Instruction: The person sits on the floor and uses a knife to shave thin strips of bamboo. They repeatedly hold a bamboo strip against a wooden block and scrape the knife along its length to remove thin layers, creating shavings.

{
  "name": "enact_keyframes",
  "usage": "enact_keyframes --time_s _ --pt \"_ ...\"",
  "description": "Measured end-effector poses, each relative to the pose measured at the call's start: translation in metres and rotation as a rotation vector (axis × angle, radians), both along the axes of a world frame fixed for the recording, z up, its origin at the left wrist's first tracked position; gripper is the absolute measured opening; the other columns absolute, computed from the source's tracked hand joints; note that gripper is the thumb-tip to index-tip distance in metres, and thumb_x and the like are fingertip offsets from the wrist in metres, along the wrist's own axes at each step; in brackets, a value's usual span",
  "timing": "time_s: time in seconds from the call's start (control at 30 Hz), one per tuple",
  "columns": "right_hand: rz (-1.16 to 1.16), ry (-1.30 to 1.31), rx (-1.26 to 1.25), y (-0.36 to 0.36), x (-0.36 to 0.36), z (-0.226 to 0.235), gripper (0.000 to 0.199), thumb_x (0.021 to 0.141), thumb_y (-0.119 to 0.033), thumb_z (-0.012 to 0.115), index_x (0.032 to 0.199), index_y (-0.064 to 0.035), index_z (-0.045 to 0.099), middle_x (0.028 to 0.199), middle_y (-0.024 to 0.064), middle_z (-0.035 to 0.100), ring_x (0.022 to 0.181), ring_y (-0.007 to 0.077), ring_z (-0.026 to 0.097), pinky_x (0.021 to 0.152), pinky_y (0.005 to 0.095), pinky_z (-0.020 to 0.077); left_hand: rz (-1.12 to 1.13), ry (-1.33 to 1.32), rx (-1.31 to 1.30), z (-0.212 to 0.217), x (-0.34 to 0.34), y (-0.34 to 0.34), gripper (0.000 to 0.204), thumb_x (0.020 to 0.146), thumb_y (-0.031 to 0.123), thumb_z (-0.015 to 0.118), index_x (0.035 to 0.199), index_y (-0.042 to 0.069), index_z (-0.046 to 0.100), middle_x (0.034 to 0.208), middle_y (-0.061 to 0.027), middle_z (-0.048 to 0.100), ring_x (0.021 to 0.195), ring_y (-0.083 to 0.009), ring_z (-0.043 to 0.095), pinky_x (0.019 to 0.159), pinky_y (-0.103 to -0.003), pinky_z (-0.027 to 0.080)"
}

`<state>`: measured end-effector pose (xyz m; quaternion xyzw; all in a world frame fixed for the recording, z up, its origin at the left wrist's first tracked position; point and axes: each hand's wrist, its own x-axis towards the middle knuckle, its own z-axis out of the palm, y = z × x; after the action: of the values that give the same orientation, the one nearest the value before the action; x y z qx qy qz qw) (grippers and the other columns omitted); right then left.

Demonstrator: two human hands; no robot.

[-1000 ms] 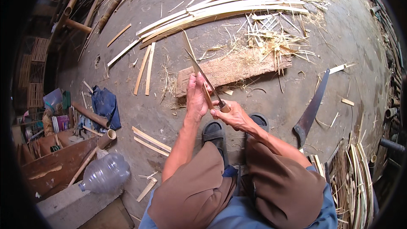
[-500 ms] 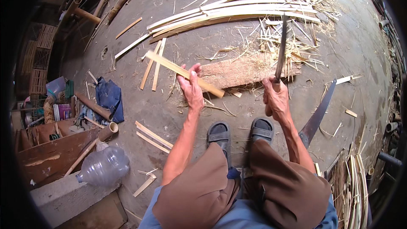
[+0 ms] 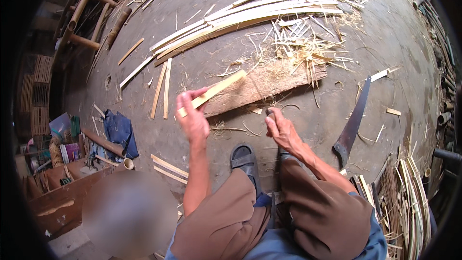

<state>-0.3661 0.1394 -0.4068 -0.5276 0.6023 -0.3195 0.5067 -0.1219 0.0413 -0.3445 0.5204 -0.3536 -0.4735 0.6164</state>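
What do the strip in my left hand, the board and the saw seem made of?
Strip: probably bare bamboo; pale, slim, straight.
Board: rough wood, apparently unpainted; brown, fibrous surface.
Saw: blade probably steel, thin and dull grey; handle dark, material unclear.

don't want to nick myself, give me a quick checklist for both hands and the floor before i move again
1. Pale strip secure: ok, held between the thumb and fingers of the left hand.
2. Tool gripped: ok, the right hand is closed on it.
3. Tool's cutting edge pointing safely: cannot tell, the edge does not show clearly.
4. Hands apart: ok, a clear gap between them.
5. Saw away from the hands: ok, lying on the floor to the right.
6. Wooden board free of shavings: not ok, they cover part of its right end.
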Motion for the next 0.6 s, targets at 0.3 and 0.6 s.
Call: enact_keyframes --time_s 0.3,0.6 --pt "0.293 -0.097 -0.066 -0.007 0.044 0.033 0.027 0.104 -0.026 0.049 0.119 -0.0049 0.041 0.073 0.0266 0.060 0.071 0.0494 0.061 0.060 0.0548 0.0427 -0.041 -0.357 0.228 -0.013 0.012 0.019 0.046 0.106 0.039 0.041 0.110 -0.004 0.057 0.092 -0.0216 0.068 0.083 -0.0298 0.072 0.073 -0.040 0.062" --pt "0.038 0.058 0.057 -0.019 0.003 -0.063 0.029 0.103 -0.033 0.049 0.103 -0.0045 0.049 0.076 0.0305 0.061 0.073 0.0532 0.060 0.059 0.0574 0.0436 -0.063 -0.242 0.244 0.008 -0.011 0.029 0.053 0.107 0.037 0.038 0.100 -0.013 0.056 0.085 -0.0247 0.068 0.068 -0.0309 0.072 0.060 -0.034 0.064"
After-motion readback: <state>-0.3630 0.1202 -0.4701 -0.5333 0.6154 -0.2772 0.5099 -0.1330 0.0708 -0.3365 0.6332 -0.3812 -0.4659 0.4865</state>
